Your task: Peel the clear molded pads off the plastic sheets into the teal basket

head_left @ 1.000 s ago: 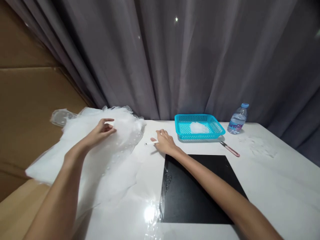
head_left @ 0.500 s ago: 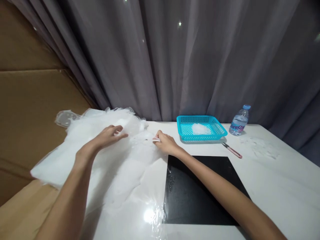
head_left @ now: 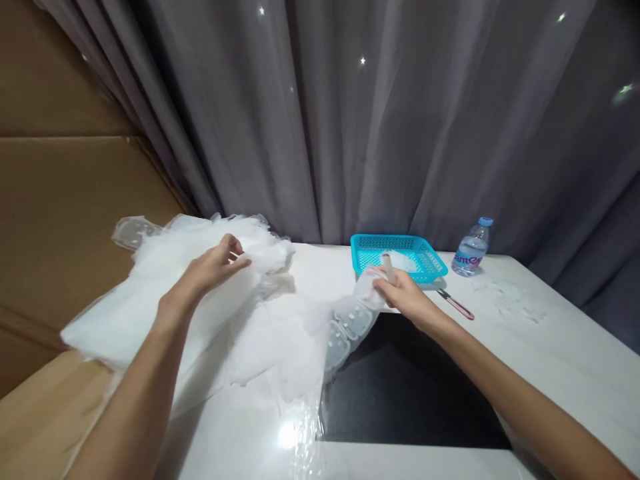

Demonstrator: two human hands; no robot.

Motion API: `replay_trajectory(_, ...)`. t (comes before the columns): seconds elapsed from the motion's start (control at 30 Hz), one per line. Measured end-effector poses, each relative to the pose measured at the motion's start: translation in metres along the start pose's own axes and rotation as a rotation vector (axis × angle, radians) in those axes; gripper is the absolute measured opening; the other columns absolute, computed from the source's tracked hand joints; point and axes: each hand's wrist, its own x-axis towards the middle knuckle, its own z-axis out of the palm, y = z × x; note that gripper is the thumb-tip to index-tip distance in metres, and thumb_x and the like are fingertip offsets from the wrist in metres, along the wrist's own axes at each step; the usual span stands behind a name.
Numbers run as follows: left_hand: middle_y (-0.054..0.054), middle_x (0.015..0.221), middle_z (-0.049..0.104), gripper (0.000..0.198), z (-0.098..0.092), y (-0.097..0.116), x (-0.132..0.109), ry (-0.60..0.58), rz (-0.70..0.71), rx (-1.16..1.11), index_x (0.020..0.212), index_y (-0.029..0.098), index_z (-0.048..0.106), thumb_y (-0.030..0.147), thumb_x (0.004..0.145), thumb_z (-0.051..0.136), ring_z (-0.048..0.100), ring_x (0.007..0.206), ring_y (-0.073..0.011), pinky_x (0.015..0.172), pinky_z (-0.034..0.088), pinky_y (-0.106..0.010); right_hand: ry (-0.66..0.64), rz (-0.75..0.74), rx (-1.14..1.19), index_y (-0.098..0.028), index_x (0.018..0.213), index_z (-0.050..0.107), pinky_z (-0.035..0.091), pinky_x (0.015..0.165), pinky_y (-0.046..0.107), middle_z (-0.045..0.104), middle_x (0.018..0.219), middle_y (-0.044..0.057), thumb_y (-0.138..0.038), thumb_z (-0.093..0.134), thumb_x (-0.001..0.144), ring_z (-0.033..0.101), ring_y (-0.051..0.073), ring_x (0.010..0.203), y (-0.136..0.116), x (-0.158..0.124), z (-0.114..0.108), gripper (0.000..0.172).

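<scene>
My left hand [head_left: 216,265] rests with curled fingers on top of a big heap of translucent white plastic sheets [head_left: 170,300] at the table's left. My right hand [head_left: 401,293] is closed on a thin stick-like tool and on the end of a clear plastic strip [head_left: 350,323] with round dots. The strip hangs from that hand down over the left edge of a black mat [head_left: 415,393]. The hand is just in front of a turquoise basket [head_left: 430,257].
The basket holds a small white clump. A pink-handled tool [head_left: 455,305] lies right of the basket. A water bottle [head_left: 470,248] stands at the back right. Grey curtains hang behind the white table [head_left: 560,333]. Brown cardboard stands at the left.
My right hand has moved right, from the edge of the plastic heap to in front of the basket, drawing out a dotted clear strip. My left hand has stayed on the heap.
</scene>
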Motion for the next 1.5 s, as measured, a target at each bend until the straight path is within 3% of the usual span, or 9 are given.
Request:
replay_trajectory(0.2, -0.016, 0.112, 0.077, 0.074, 0.008, 0.004, 0.006, -0.158, -0.061, 0.056, 0.101, 0.021, 0.069, 0.084, 0.061, 0.072, 0.071, 0.107, -0.0386, 0.09, 0.055, -0.043, 0.036, -0.013, -0.141, -0.018, 0.104, 0.069, 0.046, 0.077, 0.033, 0.069, 0.095, 0.004, -0.041, 0.062, 0.087, 0.061, 0.022, 0.085, 0.006, -0.047, -0.055, 0.029)
replay_trajectory(0.33, -0.021, 0.129, 0.071, 0.089, 0.003, 0.028, 0.007, -0.11, 0.01, 0.095, 0.123, 0.018, 0.066, 0.085, 0.064, 0.069, 0.061, 0.125, -0.0462, 0.103, 0.048, -0.053, 0.086, 0.056, -0.126, -0.017, 0.124, 0.066, 0.041, 0.065, 0.031, 0.06, 0.077, 0.0, -0.044, 0.064, 0.086, 0.053, 0.017, 0.067, -0.017, -0.058, -0.078, 0.047)
replay_trajectory(0.57, -0.015, 0.14, 0.066, 0.073, 0.047, 0.182, -0.075, -0.417, 0.414, -0.404, 0.137, 0.026, 0.056, 0.075, 0.084, 0.067, 0.065, 0.128, -0.0324, 0.107, 0.052, -0.044, 0.042, 0.032, -0.079, -0.021, 0.149, 0.052, 0.034, 0.054, 0.028, 0.044, 0.065, -0.005, -0.048, 0.067, 0.092, 0.039, 0.014, 0.055, -0.051, -0.07, -0.081, 0.064)
replay_trajectory(0.73, -0.012, 0.111, 0.076, 0.054, 0.098, 0.259, -0.143, -0.529, 0.406, -0.646, 0.142, 0.025, 0.051, 0.06, 0.102, 0.052, 0.075, 0.102, -0.0334, 0.09, 0.058, -0.05, 0.004, 0.024, -0.105, -0.023, 0.151, 0.049, 0.042, 0.062, 0.03, 0.055, 0.075, -0.002, -0.056, 0.063, 0.097, 0.046, 0.014, 0.06, -0.057, -0.071, -0.077, 0.064)
replay_trajectory(0.9, -0.014, 0.115, 0.077, 0.043, 0.099, 0.252, -0.13, -0.871, 0.139, -1.313, 0.138, 0.021, 0.054, 0.048, 0.105, 0.055, 0.078, 0.099, -0.0293, 0.083, 0.064, -0.042, 0.095, -0.031, -0.446, -0.026, 0.146, 0.055, 0.05, 0.081, 0.036, 0.067, 0.114, 0.008, -0.066, 0.067, 0.091, 0.062, 0.023, 0.091, -0.051, -0.059, -0.114, 0.069)
replay_trajectory(1.0, -0.017, 0.114, 0.079, 0.054, 0.088, 0.249, -0.122, -1.014, -0.068, -1.518, 0.147, 0.021, 0.046, 0.041, 0.101, 0.066, 0.08, 0.096, -0.0312, 0.072, 0.066, -0.038, -0.093, 0.075, -0.526, -0.026, 0.143, 0.061, 0.049, 0.087, 0.037, 0.064, 0.134, 0.011, -0.068, 0.067, 0.091, 0.062, 0.025, 0.104, -0.042, -0.051, -0.137, 0.067)
replay_trajectory(1.13, -0.015, 0.112, 0.08, 0.054, 0.076, 0.253, -0.131, -1.109, -0.23, -1.653, 0.147, 0.019, 0.049, 0.032, 0.098, 0.068, 0.081, 0.092, -0.031, 0.064, 0.066, -0.034, -0.527, 0.224, -0.206, -0.023, 0.142, 0.063, 0.046, 0.077, 0.03, 0.071, 0.111, 0.009, -0.064, 0.061, 0.097, 0.059, 0.019, 0.092, -0.037, -0.049, -0.14, 0.061)
replay_trajectory(1.27, -0.014, 0.091, 0.08, 0.057, 0.072, 0.255, -0.143, -1.304, -0.322, -1.728, 0.146, 0.011, 0.054, 0.041, 0.098, 0.066, 0.08, 0.072, -0.027, 0.063, 0.065, -0.034, -0.472, 0.271, 0.027, -0.023, 0.133, 0.066, 0.031, 0.059, 0.025, 0.058, 0.085, -0.001, -0.06, 0.072, 0.091, 0.04, 0.01, 0.066, -0.043, -0.053, -0.129, 0.056)
replay_trajectory(1.5, -0.016, 0.128, 0.074, 0.085, 0.131, 0.222, -0.122, -0.985, -0.148, -1.404, 0.16, 0.03, 0.026, 0.034, 0.093, 0.078, 0.078, 0.103, -0.0316, 0.084, 0.066, -0.048, -0.377, 0.155, -0.23, -0.019, 0.077, 0.058, 0.032, 0.063, 0.028, 0.044, 0.072, -0.004, -0.063, 0.072, 0.081, 0.039, 0.013, 0.067, 0.011, -0.032, -0.122, 0.047)
